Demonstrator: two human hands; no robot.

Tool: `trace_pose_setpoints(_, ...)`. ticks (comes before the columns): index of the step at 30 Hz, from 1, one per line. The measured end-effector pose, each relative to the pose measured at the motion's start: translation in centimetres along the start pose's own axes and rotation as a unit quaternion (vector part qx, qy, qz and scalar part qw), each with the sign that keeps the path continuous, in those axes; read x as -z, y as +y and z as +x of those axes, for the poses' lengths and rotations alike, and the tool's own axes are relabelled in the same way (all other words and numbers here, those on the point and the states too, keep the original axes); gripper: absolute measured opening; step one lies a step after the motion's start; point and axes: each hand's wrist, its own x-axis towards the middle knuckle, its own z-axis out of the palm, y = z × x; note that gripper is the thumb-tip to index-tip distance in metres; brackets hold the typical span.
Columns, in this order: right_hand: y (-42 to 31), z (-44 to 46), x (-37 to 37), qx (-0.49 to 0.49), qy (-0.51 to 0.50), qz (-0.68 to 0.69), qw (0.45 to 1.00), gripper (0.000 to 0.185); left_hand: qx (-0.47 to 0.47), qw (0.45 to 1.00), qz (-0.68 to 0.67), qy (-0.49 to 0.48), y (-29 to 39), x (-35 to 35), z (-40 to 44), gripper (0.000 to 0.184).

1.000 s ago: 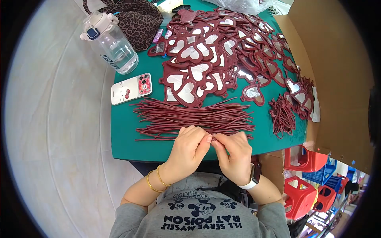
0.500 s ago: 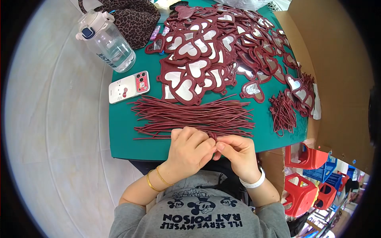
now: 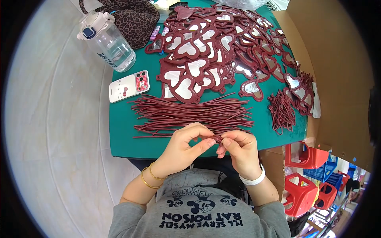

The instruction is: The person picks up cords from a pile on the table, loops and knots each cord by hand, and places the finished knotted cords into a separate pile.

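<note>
Between my two hands, just above the table's front edge, is a small dark red cord (image 3: 217, 139), bunched up; its exact shape is mostly covered by fingers. My left hand (image 3: 189, 143) pinches its left side between thumb and index finger. On the other side my right hand (image 3: 239, 150) grips it with thumb and fingertips. Right behind the hands lies a wide bundle of loose straight red cords (image 3: 186, 113). Further back rises a heap of heart-shaped mirrors in dark red frames (image 3: 196, 67). A bunch of looped cords (image 3: 281, 111) rests to the right.
On the green table (image 3: 127, 131), a white phone (image 3: 127, 86) and a clear water bottle (image 3: 113, 49) stand at the left, near a leopard-print bag (image 3: 135, 23). Cardboard (image 3: 329, 79) borders the right side. Beyond it are red stools (image 3: 303, 156) and blue crates (image 3: 321, 170).
My left hand has opened out from a curled grip over the cord into a thumb-and-finger pinch, exposing more of the cord. The right hand stays close beside it.
</note>
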Motion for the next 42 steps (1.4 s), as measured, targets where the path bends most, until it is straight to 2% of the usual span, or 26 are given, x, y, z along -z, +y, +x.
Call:
trace_pose_setpoints(6, 0.2, -0.2, -0.8, 0.049, 0.041, -0.037, 0.997, 0.013, 0.002, 0.998, -0.052, -0.017, -1.0, -0.6, -0.4, 0.011)
trace_pose_setpoints(9, 0.4, 0.0, -0.9, 0.079, 0.065, -0.078, 0.992, 0.013, 0.003, 0.999, -0.03, 0.018, -1.0, -1.1, -0.8, 0.012)
trace_pose_setpoints(10, 0.5, 0.2, -0.7, 0.143, 0.064, -0.161, 0.974, 0.013, 0.003, 0.999, -0.03, 0.018, -0.8, -1.3, -1.0, 0.012)
trace_pose_setpoints(12, 0.6, 0.4, -0.4, 0.267, 0.059, -0.322, 0.907, 0.013, 0.004, 0.997, -0.059, 0.047, 0.0, -1.9, -1.3, 0.012)
trace_pose_setpoints(14, 0.4, 0.4, -0.3, 0.273, 0.062, -0.326, 0.903, 0.013, 0.003, 0.996, -0.073, 0.059, 0.2, -1.9, -1.2, 0.012)
trace_pose_setpoints(17, 0.3, 0.0, -0.6, 0.281, 0.062, -0.332, 0.898, 0.012, 0.14, 0.952, -0.271, 0.007, -0.6, -0.8, -1.4, 0.015)
trace_pose_setpoints(18, 0.2, -0.2, -0.8, 0.247, 0.052, -0.292, 0.923, 0.01, 0.139, 0.953, -0.27, 0.008, -1.0, -0.5, -1.4, 0.015)
trace_pose_setpoints(20, 0.0, -0.6, -1.2, 0.177, 0.032, -0.209, 0.961, 0.008, 0.174, 0.916, -0.359, -0.048, -1.8, 0.0, -0.8, 0.014)
trace_pose_setpoints(21, -0.2, -0.6, -1.2, 0.178, 0.032, -0.209, 0.961, 0.008, 0.191, 0.893, -0.401, -0.077, -2.0, 0.1, -0.7, 0.014)
trace_pose_setpoints(22, -0.4, -0.7, -1.2, 0.176, 0.027, -0.212, 0.961, 0.008, 0.191, 0.893, -0.401, -0.078, -2.1, 0.0, -0.7, 0.014)
trace_pose_setpoints(26, -0.4, -0.7, -1.0, 0.182, 0.018, -0.226, 0.957, 0.008, 0.17, 0.908, -0.375, -0.078, -1.5, -0.8, -0.4, 0.014)
trace_pose_setpoints(29, -0.1, -0.7, -0.9, 0.2, 0.017, -0.245, 0.948, 0.008, 0.089, 0.968, -0.229, -0.048, -1.3, -0.9, -0.5, 0.019)
trace_pose_setpoints(30, 0.0, -0.6, -1.0, 0.212, 0.025, -0.255, 0.943, 0.008, 0.089, 0.968, -0.229, -0.047, -1.1, -0.8, -0.5, 0.019)
trace_pose_setpoints(32, 0.2, -0.7, -1.1, 0.236, 0.043, -0.275, 0.931, 0.008, -0.016, 0.999, -0.035, -0.036, -0.8, -0.6, -0.4, 0.017)
trace_pose_setpoints(33, 0.2, -0.7, -1.2, 0.236, 0.043, -0.274, 0.931, 0.008, -0.069, 0.995, 0.064, -0.031, -0.7, -0.5, -0.2, 0.016)
trace_pose_setpoints(34, 0.2, -0.7, -1.4, 0.255, 0.047, -0.301, 0.918, 0.008, -0.069, 0.995, 0.064, -0.031, -0.6, -0.4, -0.1, 0.016)
trace_pose_setpoints(37, 0.3, -0.5, -1.5, 0.291, 0.055, -0.352, 0.888, 0.009, -0.178, 0.972, 0.155, -0.003, -0.5, -0.3, 0.4, 0.012)
trace_pose_setpoints(38, 0.4, -0.6, -1.5, 0.292, 0.047, -0.36, 0.885, 0.011, -0.176, 0.972, 0.154, -0.003, -0.3, -0.4, 0.3, 0.012)
trace_pose_setpoints(41, 0.2, -0.6, -1.6, 0.294, 0.028, -0.375, 0.879, 0.016, -0.074, 0.993, 0.092, 0.021, 0.6, -0.9, -0.3, 0.008)
trace_pose_setpoints(42, -0.3, -0.9, -1.7, 0.234, 0.02, -0.316, 0.919, 0.018, -0.074, 0.993, 0.092, 0.021, 0.7, -1.0, -0.4, 0.008)
